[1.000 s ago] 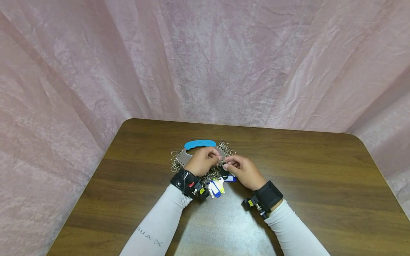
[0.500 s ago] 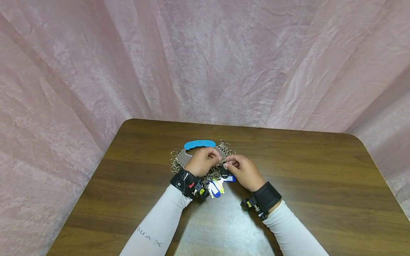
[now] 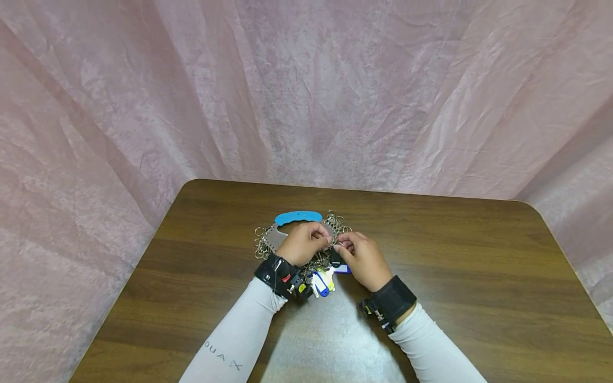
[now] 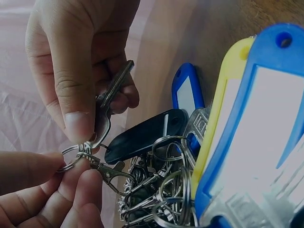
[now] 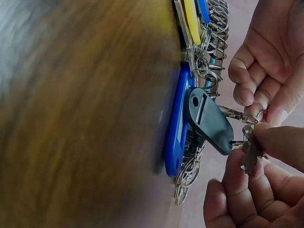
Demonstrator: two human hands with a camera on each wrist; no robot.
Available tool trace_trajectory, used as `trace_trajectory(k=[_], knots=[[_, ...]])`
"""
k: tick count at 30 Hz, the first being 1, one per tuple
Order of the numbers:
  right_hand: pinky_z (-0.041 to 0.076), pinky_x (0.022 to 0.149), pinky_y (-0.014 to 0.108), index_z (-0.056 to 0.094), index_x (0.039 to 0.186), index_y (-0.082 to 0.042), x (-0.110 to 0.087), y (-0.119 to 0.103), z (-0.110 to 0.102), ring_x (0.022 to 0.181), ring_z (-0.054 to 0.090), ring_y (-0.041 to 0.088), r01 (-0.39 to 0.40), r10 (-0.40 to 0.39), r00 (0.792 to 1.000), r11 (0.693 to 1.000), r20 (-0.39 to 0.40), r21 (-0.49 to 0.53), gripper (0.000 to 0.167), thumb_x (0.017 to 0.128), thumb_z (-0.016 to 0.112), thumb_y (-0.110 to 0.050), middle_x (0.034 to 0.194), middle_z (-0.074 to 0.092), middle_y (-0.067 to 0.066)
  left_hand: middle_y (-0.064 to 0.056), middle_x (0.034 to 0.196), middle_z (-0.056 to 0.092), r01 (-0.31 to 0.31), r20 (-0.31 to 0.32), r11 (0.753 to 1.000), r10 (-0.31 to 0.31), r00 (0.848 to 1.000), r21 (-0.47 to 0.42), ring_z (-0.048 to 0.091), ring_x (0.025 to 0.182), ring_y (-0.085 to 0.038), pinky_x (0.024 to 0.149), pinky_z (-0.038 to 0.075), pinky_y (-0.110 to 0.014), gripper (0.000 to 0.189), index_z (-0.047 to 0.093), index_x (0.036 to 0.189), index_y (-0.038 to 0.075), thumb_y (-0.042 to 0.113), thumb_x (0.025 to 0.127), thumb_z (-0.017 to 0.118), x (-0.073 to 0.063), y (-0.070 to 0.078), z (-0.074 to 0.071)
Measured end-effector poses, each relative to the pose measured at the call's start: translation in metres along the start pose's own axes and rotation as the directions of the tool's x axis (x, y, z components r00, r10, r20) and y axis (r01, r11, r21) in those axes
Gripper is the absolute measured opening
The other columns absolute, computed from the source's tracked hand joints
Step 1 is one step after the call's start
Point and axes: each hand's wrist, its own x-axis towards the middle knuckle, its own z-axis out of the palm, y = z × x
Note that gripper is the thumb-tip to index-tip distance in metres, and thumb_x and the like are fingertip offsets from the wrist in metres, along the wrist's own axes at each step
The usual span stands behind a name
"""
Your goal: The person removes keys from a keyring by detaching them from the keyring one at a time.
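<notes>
Pink curtains (image 3: 306,90) hung behind a brown wooden table (image 3: 479,276). On it lay a grey metal plate (image 3: 274,238) with a blue handle (image 3: 298,216), metal rings (image 3: 262,247) crowding its edge. The right hand (image 3: 367,260) and left hand (image 3: 304,243) met at its right side, fingertips close together. A blue tag (image 4: 256,109) and yellow tag (image 4: 225,102) lay near, a black tag (image 4: 147,135) just beside the fingertips. The right hand pinched a key (image 4: 114,90); the left pinched a split ring (image 4: 72,166) beside the key's head.

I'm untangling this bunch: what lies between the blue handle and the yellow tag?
In the head view, the left hand, partly covering the metal plate, then key rings.
</notes>
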Motion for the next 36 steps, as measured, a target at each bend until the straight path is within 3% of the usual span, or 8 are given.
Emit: trace_trajectory(k=[9,19,28,36], knots=[[0.054,0.072,0.024,0.068,0.106,-0.005,0.002,0.005,0.001,0.076,0.065,0.011,-0.042,0.039,0.999,0.995,0.035,0.095,0.018,0.092,0.073,-0.014,0.087,0.07,0.005,-0.002,0.086,0.07,-0.005,0.005,1.0,0.005,1.0,-0.021,0.062,0.078,-0.009,0.075,0.052,-0.025,0.009,0.068,0.094,0.011,0.018,0.098,0.064,-0.001,0.0,0.002],[0.054,0.075,0.023,0.069,0.114,-0.002,0.004,0.012,-0.003,0.082,0.063,0.013,-0.01,-0.004,0.995,0.991,0.104,0.133,0.023,0.092,0.071,-0.009,0.093,0.067,0.008,-0.002,0.091,0.068,-0.038,0.016,0.999,0.039,0.999,-0.028,0.06,0.083,-0.009,0.079,0.05,-0.026,0.009,0.067,0.097,0.009,0.016,0.099,0.062,-0.001,-0.001,0.002],[0.054,0.076,0.021,0.071,0.106,-0.007,0.005,0.015,-0.005,0.084,0.061,0.012,-0.013,0.0,0.996,0.988,0.087,0.151,0.015,0.092,0.071,-0.009,0.095,0.065,0.006,-0.013,0.095,0.07,-0.032,0.024,0.997,0.033,0.999,-0.071,0.065,0.085,-0.018,0.075,0.051,-0.024,0.009,0.066,0.098,0.009,0.015,0.101,0.06,-0.001,-0.002,0.001],[0.056,0.077,0.024,0.071,0.102,-0.011,0.005,0.017,-0.006,0.086,0.063,0.013,0.04,-0.057,0.994,0.982,0.088,0.186,0.011,0.091,0.073,-0.01,0.096,0.068,0.004,-0.014,0.097,0.071,-0.019,0.029,0.996,0.022,0.999,-0.089,0.068,0.089,-0.025,0.073,0.051,-0.023,0.011,0.066,0.101,0.007,0.016,0.101,0.06,0.0,-0.005,0.001]])
